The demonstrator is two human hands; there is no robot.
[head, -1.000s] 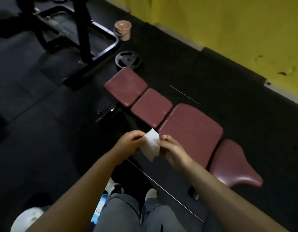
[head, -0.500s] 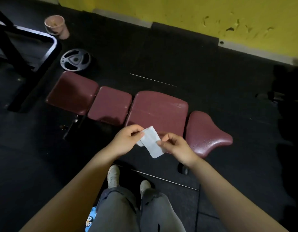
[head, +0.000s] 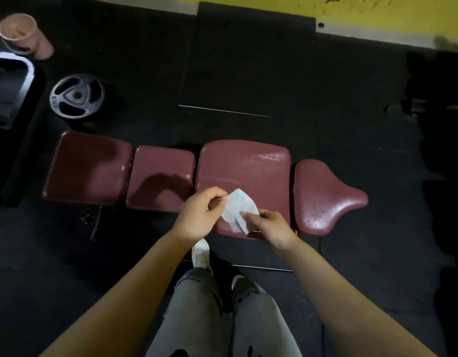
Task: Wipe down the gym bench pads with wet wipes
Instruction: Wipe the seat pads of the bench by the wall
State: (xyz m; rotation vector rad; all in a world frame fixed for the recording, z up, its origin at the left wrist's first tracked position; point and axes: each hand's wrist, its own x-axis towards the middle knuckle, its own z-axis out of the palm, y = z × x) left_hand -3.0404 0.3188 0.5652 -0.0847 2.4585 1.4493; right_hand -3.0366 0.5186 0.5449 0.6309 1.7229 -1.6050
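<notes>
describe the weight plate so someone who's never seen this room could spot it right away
Start at the row of four maroon bench pads on the dark floor. Just beyond the leftmost pad lies the weight plate, flat on the floor. It is a dark metal disc with three grip holes; the pink cup farther back is the only other round thing.

Dim light is being cast from above; glare is being reflected off the bench pads (head: 244, 161), shadows thrown toward nine o'clock, edges being blurred and bent

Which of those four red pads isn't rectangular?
The pad at the far right end. It flares wide, then narrows to a rounded tip like a saddle, while the other three are rounded rectangles.
</notes>
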